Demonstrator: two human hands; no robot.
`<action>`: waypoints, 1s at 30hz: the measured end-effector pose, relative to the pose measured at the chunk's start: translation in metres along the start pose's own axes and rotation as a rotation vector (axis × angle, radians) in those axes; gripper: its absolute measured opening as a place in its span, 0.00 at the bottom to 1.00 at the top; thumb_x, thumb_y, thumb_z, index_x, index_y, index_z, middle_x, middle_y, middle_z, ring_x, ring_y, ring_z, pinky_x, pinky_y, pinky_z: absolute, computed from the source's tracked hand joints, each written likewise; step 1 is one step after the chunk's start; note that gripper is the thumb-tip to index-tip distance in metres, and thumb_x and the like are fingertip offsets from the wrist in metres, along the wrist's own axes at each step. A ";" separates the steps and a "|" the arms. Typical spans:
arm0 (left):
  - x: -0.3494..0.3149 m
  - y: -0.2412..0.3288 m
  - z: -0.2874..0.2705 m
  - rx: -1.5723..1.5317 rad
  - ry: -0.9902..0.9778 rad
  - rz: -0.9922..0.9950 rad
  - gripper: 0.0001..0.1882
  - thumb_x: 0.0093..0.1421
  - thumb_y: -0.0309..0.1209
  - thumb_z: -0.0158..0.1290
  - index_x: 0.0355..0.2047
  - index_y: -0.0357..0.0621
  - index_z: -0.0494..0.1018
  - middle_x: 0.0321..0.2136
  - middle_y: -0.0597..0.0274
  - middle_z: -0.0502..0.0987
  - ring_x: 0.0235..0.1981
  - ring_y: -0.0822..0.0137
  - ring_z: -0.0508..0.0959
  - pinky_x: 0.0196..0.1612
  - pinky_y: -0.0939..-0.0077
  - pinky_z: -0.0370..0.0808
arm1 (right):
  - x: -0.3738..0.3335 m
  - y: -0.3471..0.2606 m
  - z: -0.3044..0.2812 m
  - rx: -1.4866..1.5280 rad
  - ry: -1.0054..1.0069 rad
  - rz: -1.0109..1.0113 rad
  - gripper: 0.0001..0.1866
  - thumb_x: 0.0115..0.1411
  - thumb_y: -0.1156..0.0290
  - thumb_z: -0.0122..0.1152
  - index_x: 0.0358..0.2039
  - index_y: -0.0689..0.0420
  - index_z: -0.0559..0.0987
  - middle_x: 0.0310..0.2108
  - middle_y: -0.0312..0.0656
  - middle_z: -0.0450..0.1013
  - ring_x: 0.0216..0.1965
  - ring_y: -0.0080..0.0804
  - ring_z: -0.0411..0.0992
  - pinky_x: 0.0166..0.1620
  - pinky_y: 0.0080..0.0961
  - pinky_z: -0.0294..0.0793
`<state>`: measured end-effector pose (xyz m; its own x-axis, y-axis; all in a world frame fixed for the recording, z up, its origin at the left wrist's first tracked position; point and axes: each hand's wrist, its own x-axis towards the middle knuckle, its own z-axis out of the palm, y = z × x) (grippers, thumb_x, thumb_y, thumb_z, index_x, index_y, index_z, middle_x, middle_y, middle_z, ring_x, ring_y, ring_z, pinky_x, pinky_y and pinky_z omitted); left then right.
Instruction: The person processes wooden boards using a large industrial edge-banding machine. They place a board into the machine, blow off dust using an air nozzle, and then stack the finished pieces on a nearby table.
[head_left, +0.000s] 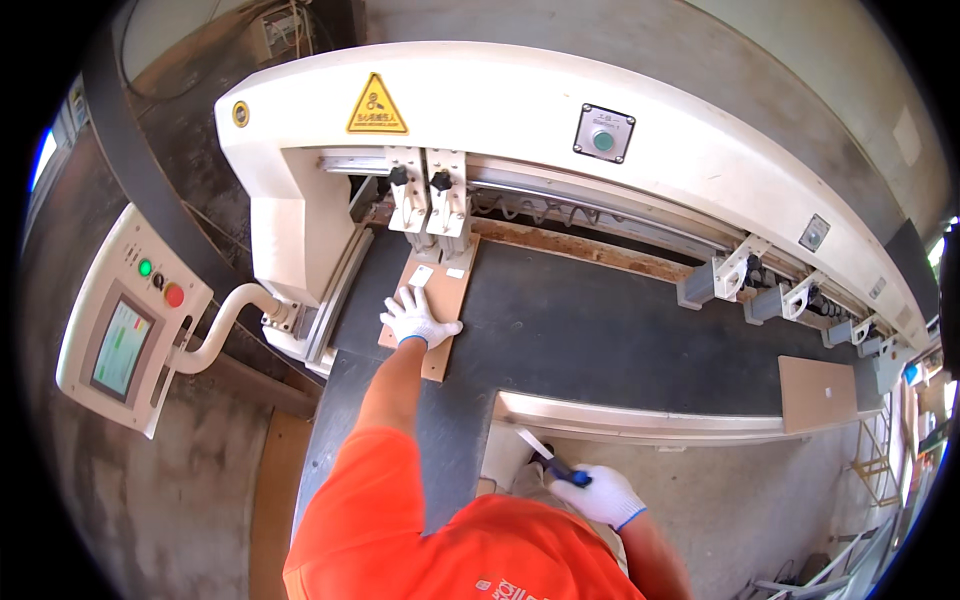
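Note:
My left hand (pixel 412 317), in a white glove, lies flat with its fingers spread on a narrow brown board (pixel 447 292). Two small white labels sit on the board near its far end, just beyond my fingertips. That far end meets a pair of metal clamps (pixel 428 200) with black knobs. Low in front of my body, off the table edge, my right hand (pixel 603 494), also gloved, is closed around a blue-and-black handled tool (pixel 566 471). A thin, pale strip like a blade sticks out of it; its exact kind is unclear.
A white machine beam (pixel 480 95) arches over the dark worktable (pixel 580 310). More clamps (pixel 770 285) stand at its right. Another brown board (pixel 815 392) lies at the right front edge. A control panel (pixel 130 320) on a curved arm is at the left.

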<state>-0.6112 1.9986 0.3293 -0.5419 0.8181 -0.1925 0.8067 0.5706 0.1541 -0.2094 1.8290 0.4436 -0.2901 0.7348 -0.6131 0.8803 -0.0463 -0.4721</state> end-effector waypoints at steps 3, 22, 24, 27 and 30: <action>0.007 -0.020 0.028 -0.014 0.072 0.079 0.66 0.48 0.75 0.58 0.76 0.45 0.52 0.77 0.48 0.48 0.77 0.31 0.43 0.73 0.32 0.46 | -0.010 0.015 0.005 0.099 0.312 0.199 0.29 0.60 0.39 0.61 0.37 0.57 0.85 0.31 0.57 0.81 0.38 0.57 0.80 0.43 0.43 0.78; -0.059 -0.007 0.010 -0.042 0.028 -0.170 0.68 0.45 0.68 0.64 0.77 0.42 0.49 0.77 0.43 0.47 0.77 0.33 0.43 0.72 0.29 0.45 | -0.033 0.058 0.060 0.124 0.053 0.092 0.33 0.60 0.37 0.55 0.41 0.58 0.83 0.43 0.59 0.82 0.48 0.61 0.78 0.52 0.46 0.76; -0.059 -0.010 0.018 -0.008 0.095 -0.157 0.65 0.46 0.69 0.63 0.75 0.42 0.53 0.74 0.44 0.50 0.75 0.33 0.46 0.70 0.29 0.48 | -0.032 0.050 0.054 0.099 0.032 0.115 0.33 0.60 0.37 0.55 0.41 0.58 0.83 0.43 0.58 0.81 0.48 0.61 0.78 0.52 0.46 0.76; -0.053 -0.012 0.029 -0.001 0.151 -0.125 0.62 0.47 0.69 0.62 0.73 0.43 0.56 0.73 0.45 0.52 0.74 0.34 0.47 0.69 0.27 0.49 | -0.030 0.050 0.055 0.073 0.009 0.090 0.32 0.60 0.37 0.56 0.41 0.57 0.82 0.43 0.58 0.81 0.47 0.61 0.78 0.52 0.47 0.76; -0.058 -0.009 0.025 -0.009 0.134 -0.110 0.61 0.48 0.69 0.61 0.73 0.43 0.57 0.73 0.45 0.52 0.75 0.34 0.47 0.69 0.26 0.50 | -0.028 0.050 0.056 0.069 -0.005 0.065 0.32 0.60 0.37 0.56 0.41 0.57 0.82 0.42 0.57 0.82 0.47 0.61 0.78 0.51 0.47 0.76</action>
<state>-0.5811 1.9444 0.3150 -0.6538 0.7527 -0.0776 0.7390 0.6572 0.1484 -0.1779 1.7681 0.4017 -0.2350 0.7255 -0.6468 0.8695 -0.1405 -0.4735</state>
